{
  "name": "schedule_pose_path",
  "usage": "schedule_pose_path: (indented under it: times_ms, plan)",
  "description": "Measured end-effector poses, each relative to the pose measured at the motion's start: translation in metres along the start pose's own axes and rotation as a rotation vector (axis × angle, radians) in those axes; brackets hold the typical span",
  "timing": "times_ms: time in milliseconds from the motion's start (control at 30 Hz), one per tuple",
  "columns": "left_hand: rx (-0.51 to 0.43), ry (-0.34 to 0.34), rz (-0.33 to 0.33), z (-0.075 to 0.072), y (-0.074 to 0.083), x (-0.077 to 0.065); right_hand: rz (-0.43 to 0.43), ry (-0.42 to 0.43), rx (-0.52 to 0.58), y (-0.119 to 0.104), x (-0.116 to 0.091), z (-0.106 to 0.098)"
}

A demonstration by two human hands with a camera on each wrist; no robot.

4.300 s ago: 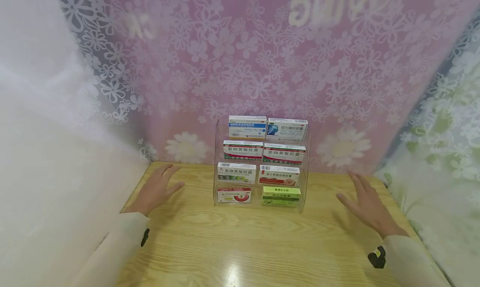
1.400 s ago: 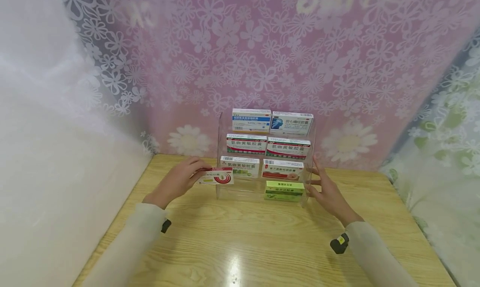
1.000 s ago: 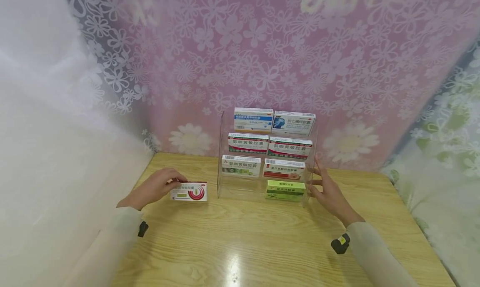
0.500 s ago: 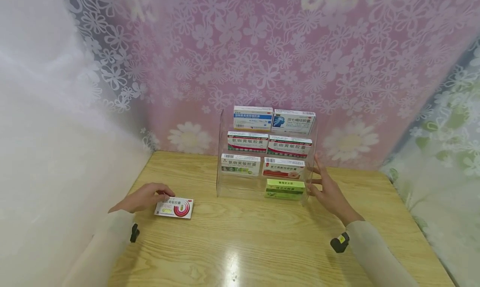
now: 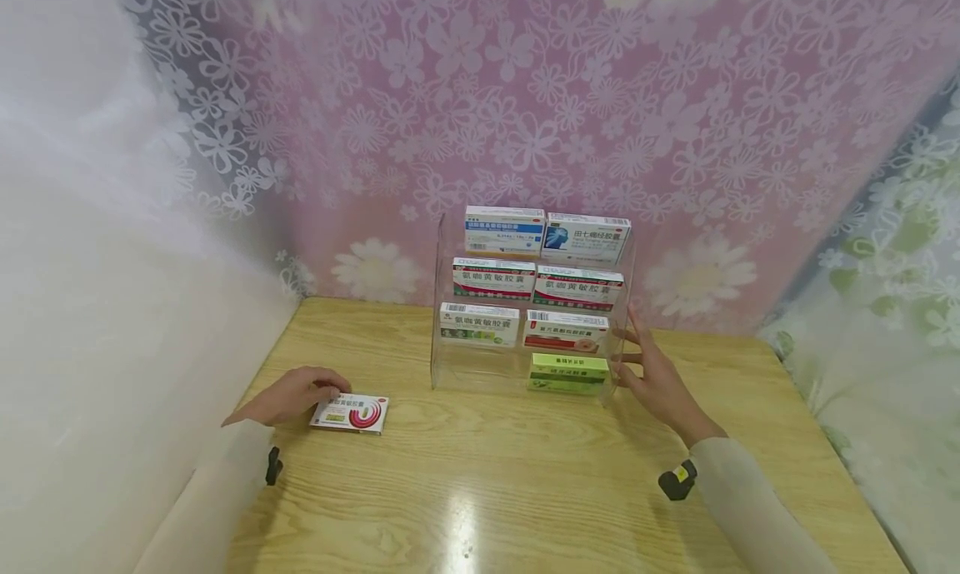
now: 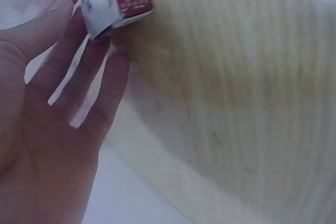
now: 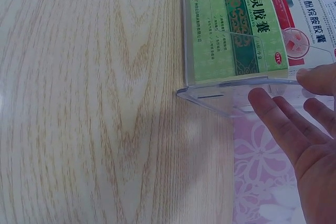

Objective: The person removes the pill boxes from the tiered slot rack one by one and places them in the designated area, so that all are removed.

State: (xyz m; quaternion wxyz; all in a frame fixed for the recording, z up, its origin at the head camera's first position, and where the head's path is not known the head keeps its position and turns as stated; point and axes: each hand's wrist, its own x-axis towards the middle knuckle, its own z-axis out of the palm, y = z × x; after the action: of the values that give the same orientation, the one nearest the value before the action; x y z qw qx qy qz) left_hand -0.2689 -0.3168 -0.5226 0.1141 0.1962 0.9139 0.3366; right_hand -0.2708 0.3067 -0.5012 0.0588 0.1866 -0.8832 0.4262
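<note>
In the head view a white capsule box with red rings (image 5: 366, 414) lies on the table at the left. My left hand (image 5: 288, 393) is at its left end, fingers touching. The left wrist view has that hand's fingers (image 6: 86, 74) extended and spread around the end of the box (image 6: 100, 6), thumb beside it. A clear stand (image 5: 480, 381) faces me in the middle. My right hand (image 5: 663, 388) rests on its right side, fingers spread. From the right wrist view, those fingertips meet the clear side panel (image 7: 239, 95), beside a green medicine box (image 7: 236, 30).
Medicine boxes stand in pairs on the upper tiers, such as a blue-and-white one (image 5: 502, 231) and a red-striped one (image 5: 492, 280). The bottom tier holds the green box at right; its left slot is bare. Behind the wooden table (image 5: 435, 491) hangs a pink floral curtain (image 5: 525, 124).
The red-ringed box has left the stand's bottom-left slot and been carried left onto the table by my left hand. My right hand has come to the stand's right side and stayed there.
</note>
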Motion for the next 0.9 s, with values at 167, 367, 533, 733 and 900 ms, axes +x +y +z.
schedule_pose_path:
  times_ms: [167,367,533,733,900]
  plan:
    - [0.047,0.128,-0.053,-0.007,0.018,0.005,0.001,0.002,-0.010,0.000,0.000,0.000]
    - [0.072,0.232,0.036,-0.010,0.069,0.030,-0.013,0.015,-0.006,-0.001,-0.001,0.000]
    - [0.053,0.260,0.146,0.001,0.112,0.051,-0.013,0.010,0.000,-0.001,0.000,0.001]
    - [0.009,0.172,0.217,0.025,0.160,0.076,0.002,-0.006,0.011,-0.003,0.000,0.001]
    - [0.018,0.092,0.252,0.050,0.189,0.103,0.003,-0.004,0.014,-0.002,0.000,0.001]
